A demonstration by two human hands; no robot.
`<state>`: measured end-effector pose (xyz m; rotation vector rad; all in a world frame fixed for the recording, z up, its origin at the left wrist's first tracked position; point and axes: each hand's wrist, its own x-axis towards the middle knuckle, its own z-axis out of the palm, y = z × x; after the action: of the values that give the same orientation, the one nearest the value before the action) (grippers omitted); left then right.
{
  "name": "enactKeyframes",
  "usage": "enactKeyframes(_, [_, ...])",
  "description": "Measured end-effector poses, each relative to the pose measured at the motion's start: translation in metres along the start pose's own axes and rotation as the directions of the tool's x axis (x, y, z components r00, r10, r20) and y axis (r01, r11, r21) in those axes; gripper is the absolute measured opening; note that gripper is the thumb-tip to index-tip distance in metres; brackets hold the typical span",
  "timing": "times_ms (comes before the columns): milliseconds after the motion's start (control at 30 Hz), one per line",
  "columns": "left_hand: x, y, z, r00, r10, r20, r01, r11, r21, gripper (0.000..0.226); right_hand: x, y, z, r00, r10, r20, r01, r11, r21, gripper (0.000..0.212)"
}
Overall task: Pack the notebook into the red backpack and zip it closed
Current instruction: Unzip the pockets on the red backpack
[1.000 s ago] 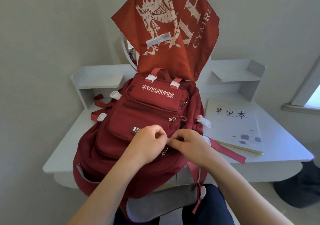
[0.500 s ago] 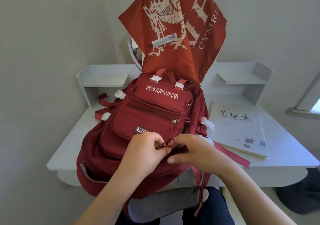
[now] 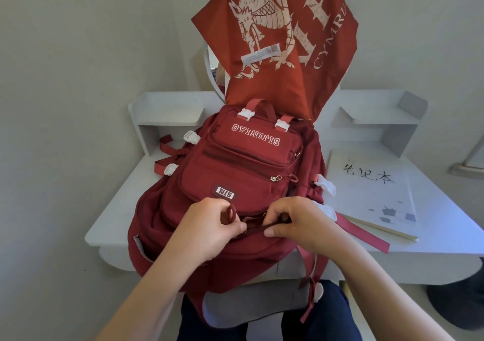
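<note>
White desk against a pale wall. Red backpack lying flat at centre; notebook out on the desk at three o'clock. Left hand pinching a zipper pull loop, right hand clamping the zipper seam. Red dragon cloth at twelve o'clock.

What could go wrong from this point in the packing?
1. Both hands work the same zipper: the left hand pinches the pull loop while the right hand holds the fabric. If that grip slips, the fabric could snag in the zipper.
2. The red backpack overhangs the table edge toward the lap, so pulling may drag it off.
3. The notebook lies outside on the table; the opening may prove too small.
</note>
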<state>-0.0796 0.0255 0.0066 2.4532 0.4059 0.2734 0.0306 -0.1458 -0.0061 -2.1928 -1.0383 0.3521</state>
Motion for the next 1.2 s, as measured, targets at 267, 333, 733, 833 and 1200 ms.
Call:
enactKeyframes(267, [-0.005, -0.021, -0.013, 0.997, -0.068, 0.041, 0.068, 0.998, 0.004, 0.018, 0.004, 0.006, 0.000, 1.000, 0.013, 0.027, -0.014, 0.999, 0.031, 0.014])
enactKeyframes(333, [-0.005, -0.030, -0.022, 0.995, -0.092, 0.024, 0.091, 0.995, 0.032, 0.017, 0.004, 0.009, 0.000, 0.999, 0.021, 0.028, -0.022, 0.999, 0.039, 0.015])
enactKeyframes(733, [0.020, -0.049, -0.046, 0.967, -0.172, -0.187, 0.158, 0.984, -0.087, 0.026, -0.002, 0.016, -0.005, 0.920, 0.042, -0.390, -0.034, 0.999, 0.026, 0.030])
enactKeyframes(833, [0.061, -0.055, -0.043, 0.947, -0.215, -0.239, 0.215, 0.976, -0.026, 0.049, -0.005, 0.024, -0.012, 0.825, 0.266, -0.498, -0.310, 0.951, -0.005, 0.052])
enactKeyframes(1200, [0.123, -0.053, -0.019, 0.918, -0.287, -0.275, 0.287, 0.957, -0.040, 0.046, 0.029, 0.026, -0.005, 0.826, 0.313, -0.469, -0.302, 0.948, 0.101, 0.032])
